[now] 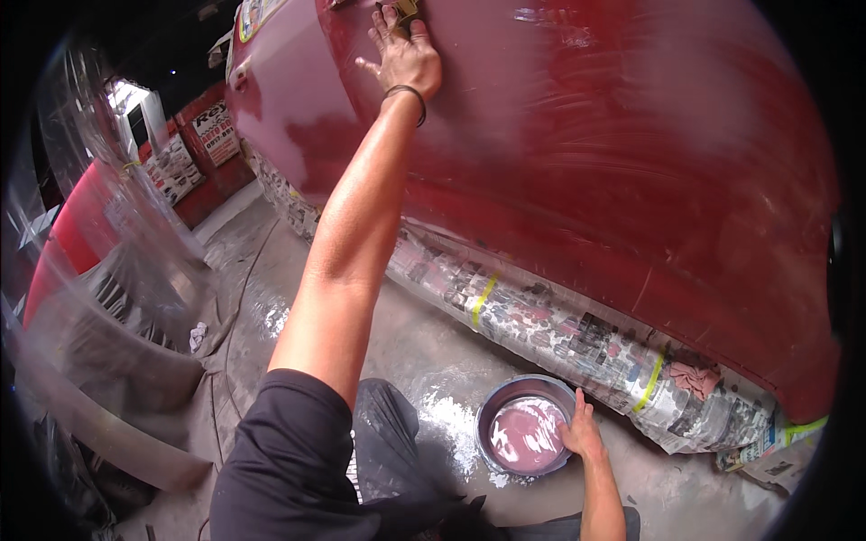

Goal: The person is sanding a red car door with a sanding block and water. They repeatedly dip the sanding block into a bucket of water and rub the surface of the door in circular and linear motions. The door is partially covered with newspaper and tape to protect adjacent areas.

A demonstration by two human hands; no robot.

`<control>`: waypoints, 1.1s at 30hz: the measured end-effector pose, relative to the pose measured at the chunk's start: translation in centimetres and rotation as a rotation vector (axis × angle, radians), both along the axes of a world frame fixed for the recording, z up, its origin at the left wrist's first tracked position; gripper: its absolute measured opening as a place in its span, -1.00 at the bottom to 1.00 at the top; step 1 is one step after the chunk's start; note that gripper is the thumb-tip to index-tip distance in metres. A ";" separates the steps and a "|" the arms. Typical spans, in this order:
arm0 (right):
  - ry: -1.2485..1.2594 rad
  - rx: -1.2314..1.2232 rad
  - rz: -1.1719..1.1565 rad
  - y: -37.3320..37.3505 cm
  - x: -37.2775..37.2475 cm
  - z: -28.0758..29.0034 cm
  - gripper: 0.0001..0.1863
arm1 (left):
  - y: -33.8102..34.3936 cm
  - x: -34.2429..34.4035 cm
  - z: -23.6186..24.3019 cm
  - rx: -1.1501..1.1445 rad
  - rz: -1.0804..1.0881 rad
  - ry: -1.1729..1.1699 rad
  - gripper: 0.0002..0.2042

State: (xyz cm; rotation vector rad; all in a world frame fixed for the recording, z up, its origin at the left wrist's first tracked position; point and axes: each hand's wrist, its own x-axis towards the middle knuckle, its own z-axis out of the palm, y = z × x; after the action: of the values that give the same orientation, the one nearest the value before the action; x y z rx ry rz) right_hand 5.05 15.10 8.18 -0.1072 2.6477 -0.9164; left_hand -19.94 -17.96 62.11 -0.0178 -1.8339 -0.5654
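My left hand [408, 65] is stretched out to the far top of the red car body panel [577, 180]. Beneath its fingers and thumb lies a gold-brown piece, apparently sandpaper [408, 13], pressed against the surface. Low on the right, my right hand [585, 431] grips the rim of a round dark basin [484, 417], fingers outside and thumb inside. Cloudy pinkish water [525, 437] with white foam or glare fills part of it. Dull pink sanded patches and wet streaks mark the panel.
Newspaper masking [541, 316] with yellow-green tape runs along the panel's lower edge. A pink rag [695, 380] rests on it. Clear plastic sheeting [135, 207] hangs at left over a red car part [72, 239]. A cable [236, 316] crosses the wet concrete floor [424, 338].
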 end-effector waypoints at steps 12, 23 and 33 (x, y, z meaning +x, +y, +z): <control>0.027 0.012 0.001 0.6 -0.3 -1.0 0.07 | -2.4 3.2 -1.0 0.162 -0.092 0.129 -0.46; 0.047 0.071 -0.005 0.7 -0.5 -2.0 0.15 | 19.4 2.6 -6.7 -0.458 0.065 0.371 -0.30; -0.040 0.117 -0.039 -0.7 -0.1 -0.9 0.22 | 4.2 -1.7 0.7 0.384 -0.031 -0.090 -0.30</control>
State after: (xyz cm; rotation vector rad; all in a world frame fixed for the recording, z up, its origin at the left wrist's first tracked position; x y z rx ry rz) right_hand 4.96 14.42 7.29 -0.0096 2.6676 -0.7654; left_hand -21.65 -13.79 62.82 0.2409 -1.7867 -0.9454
